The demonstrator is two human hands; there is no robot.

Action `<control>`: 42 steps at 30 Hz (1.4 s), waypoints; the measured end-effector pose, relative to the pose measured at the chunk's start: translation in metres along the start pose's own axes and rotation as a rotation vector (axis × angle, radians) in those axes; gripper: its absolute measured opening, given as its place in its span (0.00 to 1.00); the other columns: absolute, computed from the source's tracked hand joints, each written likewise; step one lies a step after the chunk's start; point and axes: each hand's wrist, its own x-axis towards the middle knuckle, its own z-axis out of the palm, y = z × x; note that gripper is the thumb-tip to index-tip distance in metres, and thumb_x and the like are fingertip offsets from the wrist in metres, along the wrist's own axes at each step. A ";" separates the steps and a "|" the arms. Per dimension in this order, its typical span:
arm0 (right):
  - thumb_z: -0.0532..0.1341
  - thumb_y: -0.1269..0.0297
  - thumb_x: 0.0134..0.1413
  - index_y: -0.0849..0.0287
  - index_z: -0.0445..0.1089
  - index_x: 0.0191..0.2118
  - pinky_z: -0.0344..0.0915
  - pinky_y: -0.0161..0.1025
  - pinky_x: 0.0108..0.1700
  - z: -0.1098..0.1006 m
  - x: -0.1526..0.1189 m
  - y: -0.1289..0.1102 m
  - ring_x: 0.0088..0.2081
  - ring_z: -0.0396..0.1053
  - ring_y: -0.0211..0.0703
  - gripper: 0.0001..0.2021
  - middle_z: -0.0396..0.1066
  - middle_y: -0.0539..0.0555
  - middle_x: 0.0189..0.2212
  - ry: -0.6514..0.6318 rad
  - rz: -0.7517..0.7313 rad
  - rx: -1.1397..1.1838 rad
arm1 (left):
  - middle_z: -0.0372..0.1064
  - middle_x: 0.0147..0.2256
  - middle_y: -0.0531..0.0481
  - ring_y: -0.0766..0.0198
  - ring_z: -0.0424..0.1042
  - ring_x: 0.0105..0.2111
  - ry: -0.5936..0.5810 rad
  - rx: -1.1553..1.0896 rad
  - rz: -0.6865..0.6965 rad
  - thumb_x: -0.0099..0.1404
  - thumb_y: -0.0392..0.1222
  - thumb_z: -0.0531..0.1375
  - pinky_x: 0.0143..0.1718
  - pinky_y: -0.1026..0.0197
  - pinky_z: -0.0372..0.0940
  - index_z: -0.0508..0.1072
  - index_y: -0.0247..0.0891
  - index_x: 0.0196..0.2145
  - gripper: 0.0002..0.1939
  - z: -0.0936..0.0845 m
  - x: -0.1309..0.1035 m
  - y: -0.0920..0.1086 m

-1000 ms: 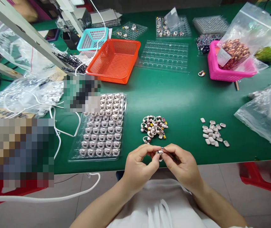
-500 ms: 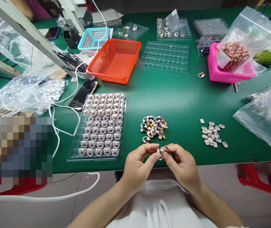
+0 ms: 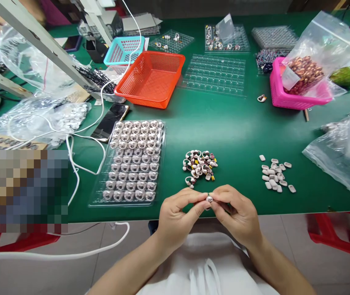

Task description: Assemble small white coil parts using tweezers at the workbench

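Ring (image 3: 209, 198), silvery, at the table's near edge, pinched between the fingertips of the left hand (image 3: 179, 211) and the right hand (image 3: 239, 211); pile (image 3: 199, 164) of mixed pieces, just beyond the ring; white pieces (image 3: 273, 174), loose on the table (image 3: 224, 123), to the ring's right; clear tray (image 3: 132, 164) with rows of silvery rings, to its left; phone (image 3: 110, 122), beyond that tray, farther left of the ring; orange basket (image 3: 153, 80), far beyond the ring, leftward; pink basket (image 3: 297, 100), far beyond it, rightward, bearing a bag (image 3: 305, 69) of coppery beads.
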 end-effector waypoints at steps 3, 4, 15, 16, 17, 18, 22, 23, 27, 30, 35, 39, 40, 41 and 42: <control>0.64 0.75 0.57 0.56 0.75 0.40 0.65 0.33 0.26 -0.007 0.004 -0.002 0.32 0.72 0.41 0.08 0.75 0.53 0.32 -0.060 0.002 0.039 | 0.81 0.29 0.46 0.60 0.77 0.29 -0.028 0.016 0.013 0.59 0.31 0.68 0.33 0.60 0.72 0.84 0.38 0.35 0.06 -0.002 0.001 0.003; 0.64 0.76 0.57 0.56 0.75 0.40 0.66 0.33 0.26 -0.010 0.005 -0.003 0.32 0.73 0.41 0.08 0.75 0.53 0.31 -0.075 -0.005 0.055 | 0.81 0.30 0.46 0.60 0.77 0.29 -0.036 0.015 0.002 0.59 0.31 0.69 0.33 0.60 0.72 0.84 0.38 0.34 0.06 -0.002 0.001 0.005; 0.62 0.79 0.58 0.54 0.74 0.47 0.74 0.37 0.35 -0.017 0.004 -0.002 0.36 0.76 0.42 0.15 0.77 0.56 0.36 -0.149 -0.186 -0.015 | 0.81 0.27 0.46 0.61 0.77 0.28 -0.122 -0.084 -0.118 0.57 0.32 0.70 0.33 0.60 0.71 0.84 0.38 0.30 0.04 -0.008 0.004 0.010; 0.62 0.78 0.58 0.54 0.74 0.48 0.75 0.37 0.35 -0.017 0.004 -0.002 0.36 0.76 0.43 0.16 0.77 0.56 0.36 -0.169 -0.190 0.000 | 0.81 0.26 0.46 0.61 0.76 0.28 -0.144 -0.118 -0.160 0.56 0.32 0.70 0.33 0.60 0.71 0.84 0.38 0.28 0.03 -0.009 0.004 0.011; 0.61 0.78 0.59 0.54 0.74 0.49 0.75 0.37 0.35 -0.018 0.004 -0.003 0.36 0.76 0.43 0.16 0.77 0.56 0.35 -0.189 -0.185 0.024 | 0.80 0.25 0.46 0.61 0.76 0.27 -0.171 -0.157 -0.219 0.55 0.33 0.71 0.32 0.60 0.71 0.83 0.37 0.27 0.02 -0.010 0.005 0.012; 0.61 0.77 0.59 0.53 0.74 0.49 0.75 0.37 0.35 -0.018 0.004 -0.003 0.36 0.76 0.43 0.15 0.77 0.56 0.35 -0.209 -0.175 0.053 | 0.79 0.25 0.46 0.61 0.76 0.27 -0.200 -0.198 -0.290 0.54 0.33 0.71 0.31 0.60 0.71 0.83 0.37 0.26 0.02 -0.011 0.006 0.013; 0.63 0.76 0.59 0.54 0.74 0.45 0.71 0.34 0.31 -0.019 0.005 -0.007 0.33 0.76 0.41 0.11 0.77 0.54 0.31 -0.243 -0.121 0.140 | 0.77 0.23 0.50 0.62 0.76 0.24 -0.257 -0.325 -0.553 0.47 0.33 0.75 0.27 0.62 0.72 0.80 0.36 0.25 0.08 -0.013 0.009 0.017; 0.63 0.76 0.59 0.54 0.74 0.43 0.71 0.34 0.31 -0.019 0.005 -0.008 0.32 0.75 0.41 0.11 0.77 0.54 0.31 -0.249 -0.110 0.145 | 0.77 0.23 0.51 0.63 0.76 0.23 -0.261 -0.352 -0.586 0.46 0.33 0.75 0.27 0.62 0.72 0.79 0.36 0.25 0.09 -0.013 0.009 0.017; 0.62 0.76 0.59 0.55 0.74 0.41 0.69 0.34 0.29 -0.020 0.005 -0.010 0.30 0.74 0.41 0.09 0.76 0.54 0.30 -0.270 -0.096 0.128 | 0.78 0.23 0.50 0.62 0.78 0.23 -0.262 -0.418 -0.636 0.44 0.35 0.76 0.27 0.62 0.74 0.78 0.35 0.24 0.11 -0.011 0.009 0.012; 0.63 0.76 0.58 0.54 0.74 0.41 0.69 0.34 0.29 -0.019 0.005 -0.009 0.30 0.73 0.41 0.10 0.75 0.53 0.28 -0.254 -0.108 0.127 | 0.78 0.23 0.50 0.61 0.79 0.24 -0.249 -0.447 -0.650 0.42 0.36 0.77 0.28 0.62 0.74 0.77 0.35 0.24 0.13 -0.009 0.009 0.009; 0.63 0.79 0.56 0.54 0.74 0.44 0.69 0.35 0.30 -0.017 0.003 -0.006 0.31 0.74 0.41 0.14 0.74 0.53 0.29 -0.231 -0.104 0.140 | 0.79 0.24 0.50 0.63 0.78 0.23 -0.251 -0.507 -0.658 0.44 0.35 0.76 0.28 0.62 0.74 0.76 0.35 0.23 0.12 -0.009 0.010 0.009; 0.62 0.77 0.58 0.55 0.75 0.43 0.70 0.36 0.31 -0.016 0.003 -0.005 0.32 0.74 0.42 0.11 0.76 0.54 0.30 -0.222 -0.080 0.117 | 0.80 0.24 0.49 0.62 0.78 0.24 -0.212 -0.457 -0.594 0.47 0.35 0.75 0.30 0.62 0.74 0.78 0.36 0.24 0.09 -0.008 0.009 0.010; 0.62 0.75 0.59 0.55 0.76 0.43 0.71 0.36 0.31 -0.015 0.003 -0.005 0.32 0.74 0.42 0.10 0.76 0.54 0.30 -0.203 -0.067 0.111 | 0.80 0.24 0.48 0.61 0.78 0.25 -0.191 -0.415 -0.565 0.48 0.35 0.74 0.30 0.61 0.74 0.79 0.36 0.24 0.08 -0.007 0.008 0.010; 0.62 0.74 0.60 0.55 0.76 0.42 0.70 0.36 0.30 -0.014 0.002 -0.004 0.32 0.74 0.43 0.09 0.77 0.55 0.31 -0.176 -0.047 0.109 | 0.80 0.24 0.48 0.61 0.78 0.25 -0.167 -0.361 -0.532 0.48 0.35 0.74 0.31 0.61 0.74 0.80 0.36 0.24 0.06 -0.007 0.008 0.011; 0.62 0.73 0.60 0.55 0.76 0.41 0.70 0.36 0.30 -0.013 0.002 -0.004 0.31 0.74 0.42 0.08 0.77 0.55 0.31 -0.146 -0.021 0.112 | 0.80 0.24 0.48 0.60 0.78 0.26 -0.146 -0.300 -0.498 0.49 0.35 0.73 0.31 0.61 0.74 0.80 0.36 0.24 0.05 -0.006 0.007 0.012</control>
